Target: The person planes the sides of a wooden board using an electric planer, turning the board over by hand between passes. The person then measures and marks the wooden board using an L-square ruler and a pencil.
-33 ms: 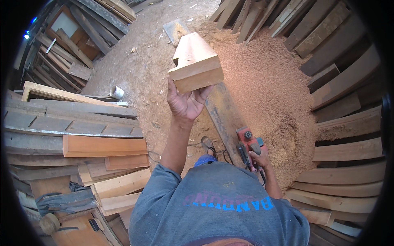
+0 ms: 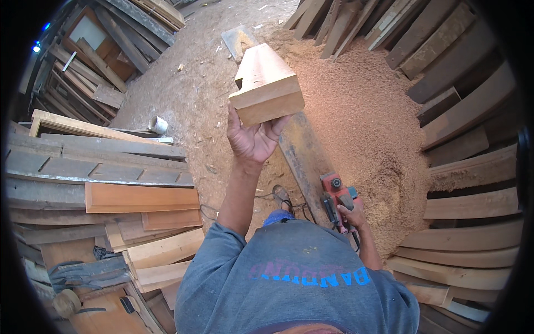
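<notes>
My left hand (image 2: 253, 136) is raised in front of me, its fingers wrapped under the near end of a thick, pale wooden beam (image 2: 267, 92). The beam points away from me, with its cut end towards me and a notch along its left side. Low on the right, my right hand (image 2: 351, 213) grips the handle of a red electric planer (image 2: 335, 192). The planer rests at the near part of a long, worn plank (image 2: 305, 153) that runs away beneath the beam. Part of the plank is hidden behind the beam and my left hand.
A broad heap of wood shavings (image 2: 361, 117) lies right of the plank. Boards (image 2: 450, 117) line the right side. Stacked timber (image 2: 139, 197) fills the left, with a white can (image 2: 158, 125) beyond it. Beside my sandalled foot (image 2: 282, 196), a dark cable crosses the ground.
</notes>
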`<state>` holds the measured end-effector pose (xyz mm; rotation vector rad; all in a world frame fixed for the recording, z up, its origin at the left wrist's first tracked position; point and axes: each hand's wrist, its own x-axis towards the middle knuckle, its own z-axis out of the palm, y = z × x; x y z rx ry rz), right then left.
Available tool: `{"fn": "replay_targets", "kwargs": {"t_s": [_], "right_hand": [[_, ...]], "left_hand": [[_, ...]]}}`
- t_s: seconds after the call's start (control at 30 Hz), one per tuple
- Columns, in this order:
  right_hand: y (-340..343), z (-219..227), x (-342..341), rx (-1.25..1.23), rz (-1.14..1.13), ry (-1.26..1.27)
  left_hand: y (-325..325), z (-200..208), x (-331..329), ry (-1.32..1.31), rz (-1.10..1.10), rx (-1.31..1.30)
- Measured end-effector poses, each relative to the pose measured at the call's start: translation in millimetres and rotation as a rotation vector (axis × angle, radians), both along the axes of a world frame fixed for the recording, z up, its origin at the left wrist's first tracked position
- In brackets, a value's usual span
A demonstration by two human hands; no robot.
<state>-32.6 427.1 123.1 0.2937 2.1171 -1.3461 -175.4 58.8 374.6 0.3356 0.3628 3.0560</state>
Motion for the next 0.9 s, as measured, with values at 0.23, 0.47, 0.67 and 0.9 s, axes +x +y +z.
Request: {"fn": "replay_targets", "kwargs": {"t_s": [0.23,0.47,0.67,0.9], "right_hand": [[0.9,5.1,1.9,-0.046,-0.018,-0.043],[-21.3,52.2,-20.2,0.025,0.034,0.138],[-50.5,85.3,-43.6,-0.237,-0.098,0.083],[-90.3,113.7,-56.9,-0.332,-0.096,0.069]], "left_hand": [[-1.8,-36.1,27.6,-0.120,-0.122,-0.201],[4.5,-247.7,104.9,-0.698,-0.269,-0.632],[6.2,-339.8,114.8,-0.729,-0.114,-0.834],[19.4,-358.4,106.6,-0.818,-0.019,-0.925]]}}
